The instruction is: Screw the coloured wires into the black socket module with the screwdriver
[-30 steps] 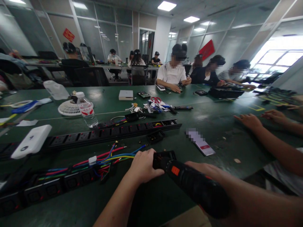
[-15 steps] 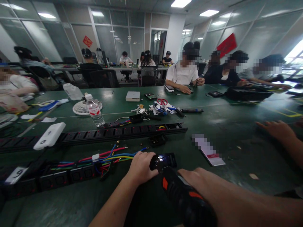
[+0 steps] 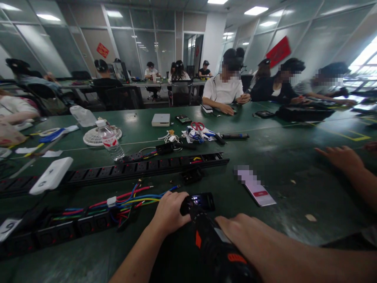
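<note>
The left hand (image 3: 171,210) is clasping the crosswise black housing (image 3: 205,201) at left, the right hand (image 3: 246,232) gripping a power driver (image 3: 210,237) angled toward it.

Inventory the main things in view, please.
power tool: one, black and orange, bottom centre
casing: one, black, at the tool's tip
loose wires: several, multicoloured, left of the casing
long socket strips: two, black, left to centre
phone: one, pale-screened, right of the casing
bottle: one, clear, behind the strips
near table: one, green, foreground
co-workers: several, mixed clothing, mostly beyond the table
left hand: one, bare, holding the casing
right hand: one, bare, holding the tool
</note>
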A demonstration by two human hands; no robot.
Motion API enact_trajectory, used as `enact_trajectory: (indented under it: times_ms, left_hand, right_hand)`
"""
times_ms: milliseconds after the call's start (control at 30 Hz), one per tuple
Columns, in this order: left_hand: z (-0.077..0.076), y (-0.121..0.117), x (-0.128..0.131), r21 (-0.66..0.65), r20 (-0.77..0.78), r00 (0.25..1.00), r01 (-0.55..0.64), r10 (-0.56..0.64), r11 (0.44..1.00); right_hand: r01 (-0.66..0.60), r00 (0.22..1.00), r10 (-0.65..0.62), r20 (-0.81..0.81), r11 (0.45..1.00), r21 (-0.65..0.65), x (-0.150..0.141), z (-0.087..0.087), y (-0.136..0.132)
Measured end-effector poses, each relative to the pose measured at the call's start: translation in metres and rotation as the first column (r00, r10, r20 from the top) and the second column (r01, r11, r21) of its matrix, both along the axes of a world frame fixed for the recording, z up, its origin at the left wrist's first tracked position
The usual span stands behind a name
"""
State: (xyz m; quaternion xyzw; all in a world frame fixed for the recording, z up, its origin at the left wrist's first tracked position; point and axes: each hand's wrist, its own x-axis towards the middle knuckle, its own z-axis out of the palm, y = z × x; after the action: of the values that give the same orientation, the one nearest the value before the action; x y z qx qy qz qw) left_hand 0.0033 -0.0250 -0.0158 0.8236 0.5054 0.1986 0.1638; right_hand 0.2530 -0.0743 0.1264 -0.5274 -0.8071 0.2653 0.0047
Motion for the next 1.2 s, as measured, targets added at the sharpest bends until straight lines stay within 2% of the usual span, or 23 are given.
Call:
enact_trajectory:
  times_ms: [67,233,300,367,533,600,667,800,933,1033,1200]
  left_hand:
    - [-0.001,0.000,-0.001,0.007,-0.001,1.000,0.004,-0.004,1.000]
    - [-0.003,0.000,-0.002,0.021,0.014,1.000,0.012,-0.012,1.000]
    - [-0.003,0.000,-0.002,0.027,0.021,1.000,0.012,-0.013,1.000]
    - [-0.004,-0.001,-0.002,0.034,0.024,1.000,0.013,-0.014,0.999]
    - [-0.004,0.000,-0.003,0.046,0.026,1.000,0.012,-0.013,0.999]
    - [-0.004,-0.001,-0.003,0.045,0.022,1.000,0.018,-0.019,0.999]
    - [-0.003,-0.001,-0.004,0.049,0.020,0.999,0.024,-0.025,0.999]
    - [-0.001,-0.001,-0.004,0.058,0.020,0.999,0.025,-0.026,0.998]
    - [0.000,-0.002,-0.005,0.061,0.019,0.999,0.033,-0.035,0.998]
    - [0.000,-0.001,-0.005,0.061,0.022,0.999,0.038,-0.040,0.997]
    - [-0.002,0.001,-0.005,0.073,0.018,0.999,0.027,-0.029,0.997]
  right_hand:
    - [0.053,0.998,-0.055,0.025,0.996,0.075,0.032,0.016,0.017]
    - [0.205,0.974,-0.224,0.031,0.931,0.302,0.125,0.087,0.068]
    - [0.228,0.968,-0.250,0.022,0.913,0.338,0.134,0.093,0.073]
    - [0.224,0.970,-0.243,0.022,0.924,0.309,0.115,0.077,0.064]
    - [0.088,0.994,-0.093,0.059,0.993,0.079,0.014,0.007,0.010]
    - [0.032,0.997,-0.032,0.076,0.999,-0.001,-0.012,-0.004,-0.005]
    - [-0.009,0.996,0.014,0.091,0.998,-0.060,-0.024,-0.001,-0.011]
    - [-0.050,0.991,0.064,0.115,0.992,-0.116,-0.034,0.017,-0.009]
    - [-0.003,0.981,0.024,0.193,0.994,-0.109,-0.051,0.026,-0.006]
    - [-0.011,0.972,0.043,0.230,0.990,-0.138,-0.058,0.022,-0.003]
    - [0.016,0.977,0.023,0.211,0.983,-0.181,-0.048,0.002,0.004]
